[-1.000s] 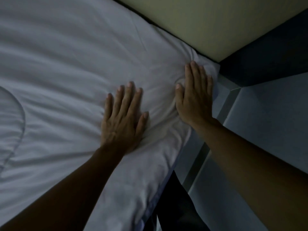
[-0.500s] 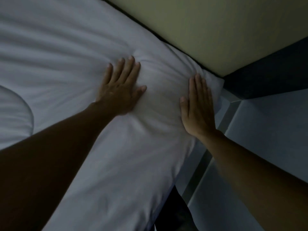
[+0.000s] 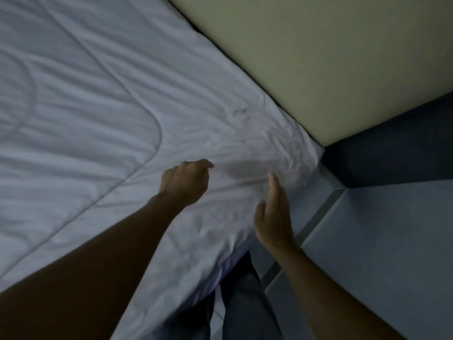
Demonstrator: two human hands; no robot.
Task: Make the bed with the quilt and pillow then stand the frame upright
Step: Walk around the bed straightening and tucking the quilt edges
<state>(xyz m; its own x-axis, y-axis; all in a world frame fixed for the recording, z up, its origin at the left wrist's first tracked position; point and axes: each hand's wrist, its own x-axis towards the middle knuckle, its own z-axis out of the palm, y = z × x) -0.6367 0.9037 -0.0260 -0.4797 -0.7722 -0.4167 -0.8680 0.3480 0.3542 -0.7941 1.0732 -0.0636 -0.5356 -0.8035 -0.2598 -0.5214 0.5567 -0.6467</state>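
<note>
Creased white quilt (image 3: 103, 99), L hand (image 3: 185, 184) curled

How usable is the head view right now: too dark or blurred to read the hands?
Head view: dim, bluish light; the right hand is smeared by motion blur, the left hand is sharper with curled fingers, the quilt creases and stitching stay readable, and both forearms sink into shadow.

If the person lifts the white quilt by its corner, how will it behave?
The quilt would probably sag limply: it lies in soft wrinkles and drapes over the bed's edge. Its stitched, puffy panels suggest it is light for its size. It seems unlikely to slip away.
</note>
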